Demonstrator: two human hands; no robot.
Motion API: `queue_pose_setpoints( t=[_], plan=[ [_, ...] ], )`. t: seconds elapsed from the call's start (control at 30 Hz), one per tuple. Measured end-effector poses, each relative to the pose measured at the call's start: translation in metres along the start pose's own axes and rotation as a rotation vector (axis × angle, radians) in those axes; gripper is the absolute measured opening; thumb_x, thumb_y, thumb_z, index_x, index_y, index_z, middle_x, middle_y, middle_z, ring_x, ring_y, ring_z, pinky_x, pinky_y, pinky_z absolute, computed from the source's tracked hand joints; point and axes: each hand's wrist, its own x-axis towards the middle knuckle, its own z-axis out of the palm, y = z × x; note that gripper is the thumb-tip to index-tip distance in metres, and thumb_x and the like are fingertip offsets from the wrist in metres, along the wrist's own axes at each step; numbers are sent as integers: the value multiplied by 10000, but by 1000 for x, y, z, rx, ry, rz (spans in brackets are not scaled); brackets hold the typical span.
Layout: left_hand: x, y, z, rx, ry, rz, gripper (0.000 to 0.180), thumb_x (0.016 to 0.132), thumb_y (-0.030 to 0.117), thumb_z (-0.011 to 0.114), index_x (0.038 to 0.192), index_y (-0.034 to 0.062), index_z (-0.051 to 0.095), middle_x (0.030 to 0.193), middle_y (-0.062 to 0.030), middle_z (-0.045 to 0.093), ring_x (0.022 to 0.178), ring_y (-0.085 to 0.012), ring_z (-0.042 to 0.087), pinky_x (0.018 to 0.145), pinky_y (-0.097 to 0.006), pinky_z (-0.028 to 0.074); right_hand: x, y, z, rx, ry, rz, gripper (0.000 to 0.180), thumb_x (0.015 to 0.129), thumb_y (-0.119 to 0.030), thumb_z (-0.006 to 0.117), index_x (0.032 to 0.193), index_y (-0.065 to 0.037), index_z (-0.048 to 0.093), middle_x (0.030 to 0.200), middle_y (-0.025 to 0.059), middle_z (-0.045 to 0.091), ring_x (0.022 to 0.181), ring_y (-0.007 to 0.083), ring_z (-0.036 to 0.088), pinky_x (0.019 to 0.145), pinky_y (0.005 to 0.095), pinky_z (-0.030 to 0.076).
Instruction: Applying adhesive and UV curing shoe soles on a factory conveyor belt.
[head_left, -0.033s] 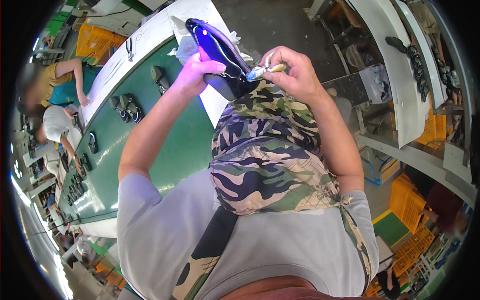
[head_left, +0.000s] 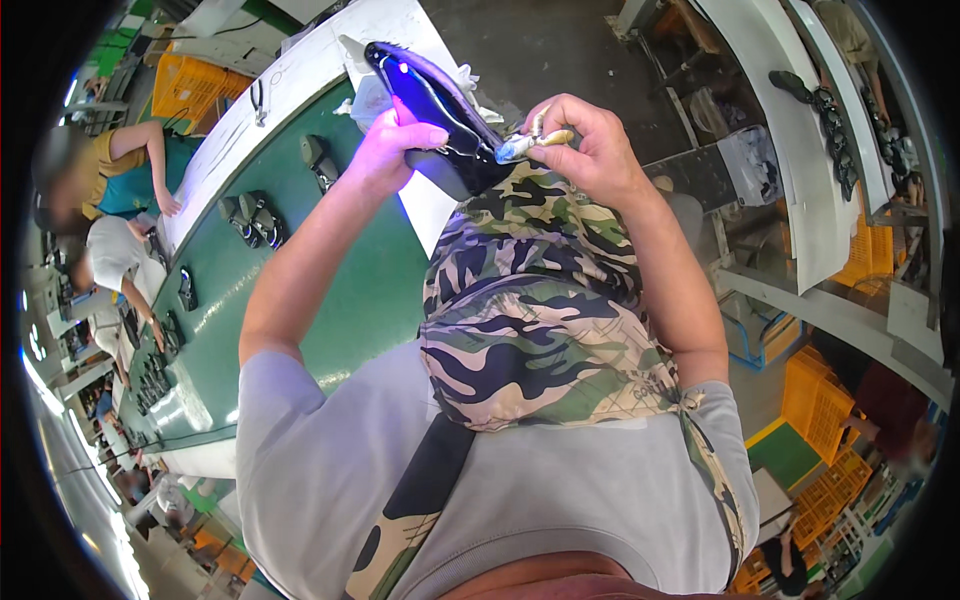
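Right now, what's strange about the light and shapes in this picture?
In the head view, violet-blue light tints the left hand and the dark glossy item it holds; in that view, glare marks the green table; also in the head view, the white panel at right bows, a fisheye effect.

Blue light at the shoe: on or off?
On: a blue-violet glow covers much of the shoe and tints the left hand.
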Motion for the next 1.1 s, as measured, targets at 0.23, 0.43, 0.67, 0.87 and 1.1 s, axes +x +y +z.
queue_pose_setpoints(
  t=[0.23, 0.43, 0.67, 0.87, 1.1],
  plan=[
    [2, -8, 22, -320, -59, 141, 597, 743, 24, 709, 1303, 13, 503, 1194, -127, 640, 1142, -295, 629, 1075, -446, 473, -13, 25, -1, 279, 339, 116, 186, 810, -11, 752, 827, -30, 568, 907, 48, 662, 837, 91, 590, 749, 255, 491],
    [12, -19, 36, -279, -18, 263, 543, 752, 28, 698, 1268, 2, 531, 1163, -125, 652, 1132, -296, 630, 1056, -443, 479, -17, 24, -3, 344, 498, 259, 162, 830, 11, 748, 881, -15, 597, 914, 46, 643, 788, 80, 592, 698, 226, 497],
    [28, -3, 83, 98, 149, 425, 534, 716, 4, 753, 1216, -20, 569, 1113, -121, 668, 1030, -238, 655, 978, -376, 510, -22, 27, -17, 364, 686, 284, 168, 814, 14, 757, 855, -13, 596, 811, 24, 631, 705, 70, 582, 649, 224, 491],
    [45, 10, 116, 402, 130, 450, 638, 702, 45, 837, 1253, -60, 533, 1160, -158, 644, 1038, -267, 651, 952, -387, 529, -19, 19, -27, 370, 849, 292, 192, 749, -71, 787, 818, -35, 612, 757, -2, 626, 692, 64, 564, 611, 262, 486],
    [99, 68, 194, 622, -36, 554, 666, 679, 49, 832, 1258, -68, 525, 1134, -152, 666, 1037, -234, 654, 967, -355, 506, -46, 34, -88, 758, 1092, 63, 187, 797, -46, 765, 896, -24, 608, 806, 12, 629, 698, 82, 575, 605, 253, 464]
  ],
)
